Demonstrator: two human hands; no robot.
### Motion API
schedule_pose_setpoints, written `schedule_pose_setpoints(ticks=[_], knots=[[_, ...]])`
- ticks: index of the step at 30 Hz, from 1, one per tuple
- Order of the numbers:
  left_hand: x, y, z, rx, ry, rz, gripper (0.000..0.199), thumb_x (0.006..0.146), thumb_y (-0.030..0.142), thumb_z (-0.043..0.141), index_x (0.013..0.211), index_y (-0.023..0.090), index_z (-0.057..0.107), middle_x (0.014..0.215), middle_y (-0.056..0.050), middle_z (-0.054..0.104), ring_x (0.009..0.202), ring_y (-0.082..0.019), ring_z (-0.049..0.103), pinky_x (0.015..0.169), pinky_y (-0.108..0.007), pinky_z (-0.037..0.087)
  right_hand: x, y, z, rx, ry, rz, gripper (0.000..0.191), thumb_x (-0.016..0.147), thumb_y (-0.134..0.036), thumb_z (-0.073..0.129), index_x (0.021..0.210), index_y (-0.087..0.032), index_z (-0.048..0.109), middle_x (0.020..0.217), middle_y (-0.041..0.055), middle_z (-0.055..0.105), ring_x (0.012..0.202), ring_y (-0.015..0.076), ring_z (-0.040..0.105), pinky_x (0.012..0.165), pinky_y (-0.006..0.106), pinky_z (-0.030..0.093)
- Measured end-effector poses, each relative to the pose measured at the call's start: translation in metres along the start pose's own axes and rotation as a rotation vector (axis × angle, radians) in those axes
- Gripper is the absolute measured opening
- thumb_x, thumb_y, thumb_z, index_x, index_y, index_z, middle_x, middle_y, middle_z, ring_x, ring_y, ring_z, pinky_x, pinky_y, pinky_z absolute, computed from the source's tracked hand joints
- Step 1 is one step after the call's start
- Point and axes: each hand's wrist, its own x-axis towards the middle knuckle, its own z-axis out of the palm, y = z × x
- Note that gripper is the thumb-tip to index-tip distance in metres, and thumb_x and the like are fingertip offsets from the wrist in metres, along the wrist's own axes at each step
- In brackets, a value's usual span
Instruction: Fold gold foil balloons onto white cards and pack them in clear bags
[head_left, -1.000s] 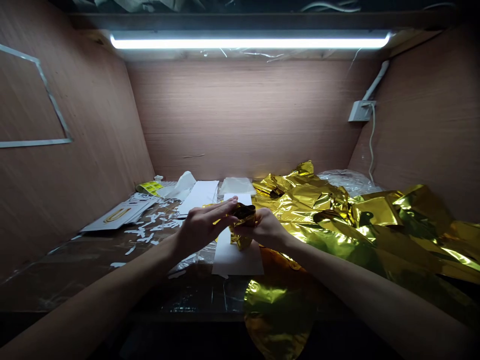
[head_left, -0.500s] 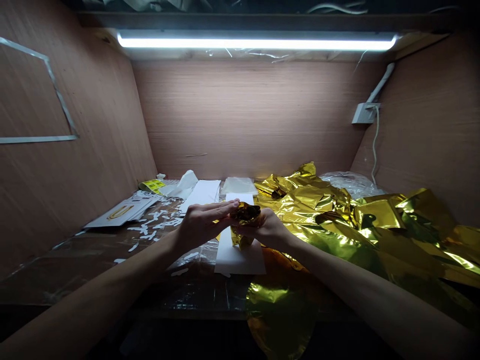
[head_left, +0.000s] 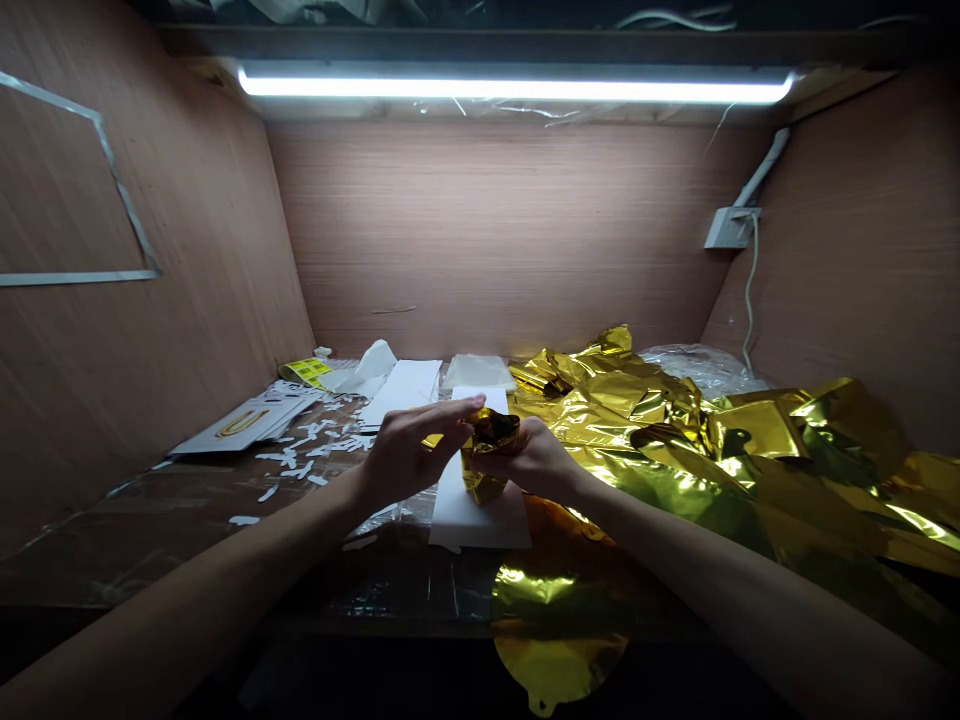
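A gold foil balloon (head_left: 484, 488), flat and folded into a narrow bundle, stands over a white card strip in front of me. My right hand (head_left: 536, 455) is closed around the bundle from the right, with the thumb across its near side. At the left side of the bundle, my left hand (head_left: 420, 440) has its fingers stretched out and the thumb apart from them. Its fingertips are at the foil's upper edge; whether they press on it, I cannot tell. Below, a rounded gold foil end with a small holed tab (head_left: 559, 640) hangs over the table's front edge.
Crumpled gold foil balloons (head_left: 675, 450) are heaped on the right. The white card strip (head_left: 480, 525) lies under my hands. Printed cards (head_left: 244, 425), white paper scraps (head_left: 300, 455) and a yellow sheet (head_left: 304, 372) lie left. Clear plastic (head_left: 705, 365) is at the back right.
My left hand has shifted slightly, its thumb now parted further from the fingers. The hanging foil end has swung up, showing its tab. My right hand keeps its hold.
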Motion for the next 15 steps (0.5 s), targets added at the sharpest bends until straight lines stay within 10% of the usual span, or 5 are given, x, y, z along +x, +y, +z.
schedule_pose_setpoints(ticks=[4, 15], knots=[[0.001, 0.005, 0.007, -0.008, -0.078, 0.118, 0.066, 0.093, 0.008, 0.067, 0.154, 0.021, 0.046, 0.151, -0.014, 0.054, 0.134, -0.026, 0.058, 0.108, -0.040, 0.056, 0.001, 0.001, 0.001, 0.030, 0.006, -0.040, 0.046, 0.076, -0.053, 0.078, 0.058, -0.016, 0.059, 0.058, -0.0025, 0.049, 0.055, 0.0098, 0.043, 0.051, 0.023, 0.037], [-0.002, 0.008, 0.021, 0.115, 0.014, 0.176, 0.054, 0.087, 0.012, 0.077, 0.138, 0.019, 0.062, 0.141, -0.014, 0.063, 0.120, -0.025, 0.069, 0.102, -0.035, 0.060, -0.001, -0.005, 0.002, -0.092, 0.032, -0.123, 0.046, 0.077, -0.045, 0.074, 0.053, -0.017, 0.046, 0.057, -0.0038, 0.035, 0.056, 0.0084, 0.030, 0.049, 0.022, 0.028]])
